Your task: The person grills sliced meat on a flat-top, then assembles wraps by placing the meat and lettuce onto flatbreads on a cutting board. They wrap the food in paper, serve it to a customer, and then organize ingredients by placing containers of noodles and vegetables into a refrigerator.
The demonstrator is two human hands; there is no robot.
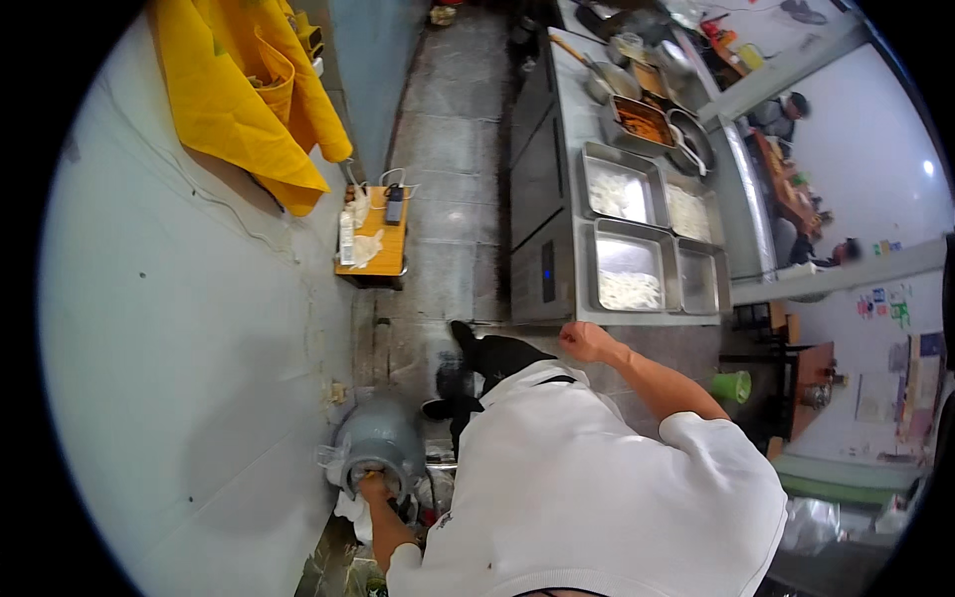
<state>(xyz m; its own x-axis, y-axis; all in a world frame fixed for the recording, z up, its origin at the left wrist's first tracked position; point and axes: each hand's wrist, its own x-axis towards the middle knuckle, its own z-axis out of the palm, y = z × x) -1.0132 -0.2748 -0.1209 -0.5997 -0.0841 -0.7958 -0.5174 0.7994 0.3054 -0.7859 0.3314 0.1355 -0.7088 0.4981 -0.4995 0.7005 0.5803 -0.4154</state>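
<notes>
My left hand (375, 488) reaches down to a grey gas cylinder (386, 430) standing against the wall at the lower left. Its fingers are closed at the valve inside the cylinder's collar; the hand hides most of that valve. My right hand (587, 342) is curled into a fist beside the near corner of a steel counter (652, 319), with nothing showing in it. Closest to that hand on the counter is a steel tray (603, 234) with white strips in it.
More steel trays, a pan (689, 136) and bowls line the counter. Left of the aisle stands a small wooden stool (383, 261) with a dark device on it. A yellow garment (234, 109) hangs on the wall. Beyond the window frame (756, 234), people sit near tables.
</notes>
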